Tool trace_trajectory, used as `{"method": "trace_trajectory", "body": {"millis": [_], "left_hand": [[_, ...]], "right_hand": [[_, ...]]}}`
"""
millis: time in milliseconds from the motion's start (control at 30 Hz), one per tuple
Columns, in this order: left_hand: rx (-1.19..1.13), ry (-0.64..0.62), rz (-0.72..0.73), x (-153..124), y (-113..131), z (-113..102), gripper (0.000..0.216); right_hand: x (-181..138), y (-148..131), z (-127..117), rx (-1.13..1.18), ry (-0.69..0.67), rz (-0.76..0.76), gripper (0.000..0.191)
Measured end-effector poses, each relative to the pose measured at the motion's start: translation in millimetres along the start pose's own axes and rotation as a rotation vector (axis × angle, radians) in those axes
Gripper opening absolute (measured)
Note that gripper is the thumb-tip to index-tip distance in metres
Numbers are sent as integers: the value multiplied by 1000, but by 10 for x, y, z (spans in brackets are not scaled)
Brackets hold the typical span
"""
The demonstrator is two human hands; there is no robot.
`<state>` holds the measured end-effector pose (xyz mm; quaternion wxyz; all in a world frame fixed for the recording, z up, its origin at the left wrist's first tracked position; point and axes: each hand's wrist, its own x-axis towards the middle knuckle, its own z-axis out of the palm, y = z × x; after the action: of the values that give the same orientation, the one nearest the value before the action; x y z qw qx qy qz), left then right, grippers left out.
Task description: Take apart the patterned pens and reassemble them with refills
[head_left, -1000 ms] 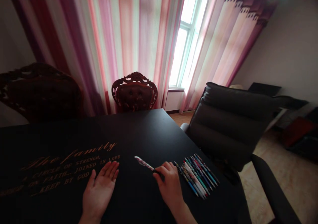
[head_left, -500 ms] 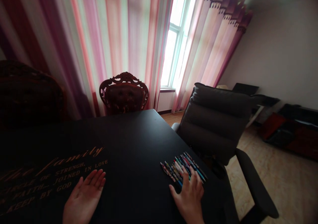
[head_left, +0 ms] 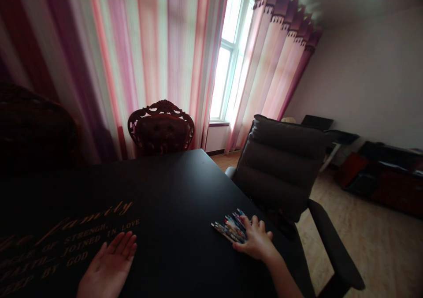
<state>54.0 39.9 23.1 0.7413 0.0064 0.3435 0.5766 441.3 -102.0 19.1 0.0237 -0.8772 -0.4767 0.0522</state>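
Several slim pens (head_left: 229,232) with mixed, patterned barrels lie side by side on the black table, near its right edge. My right hand (head_left: 257,240) rests over their right side, fingers bent and thumb at the near end, closed around part of the bunch. The hand hides the pens under it. On the left, my left hand (head_left: 109,262) is held palm up above the table's printed lettering, its fingers stretched out and nothing in it.
The black table (head_left: 172,192) carries gold lettering (head_left: 95,221) on its left. A dark office chair (head_left: 280,165) stands close to the right edge, its armrest (head_left: 337,245) reaching forward. A carved chair (head_left: 161,128) is at the far side, before striped curtains and a window.
My right hand has turned and shifted over the right side of the pens, which now lie closer together. My left hand stays palm up. The view has shifted slightly.
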Motion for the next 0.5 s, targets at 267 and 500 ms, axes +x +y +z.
{"method": "trace_trajectory", "body": {"millis": [267, 500], "left_hand": [[-17, -13, -17, 59, 6, -41, 32], [-7, -143, 24, 127, -20, -103, 32]], "right_hand": [[-89, -373, 111, -27, 49, -162, 75], [62, -494, 60, -19, -17, -305, 82]]}}
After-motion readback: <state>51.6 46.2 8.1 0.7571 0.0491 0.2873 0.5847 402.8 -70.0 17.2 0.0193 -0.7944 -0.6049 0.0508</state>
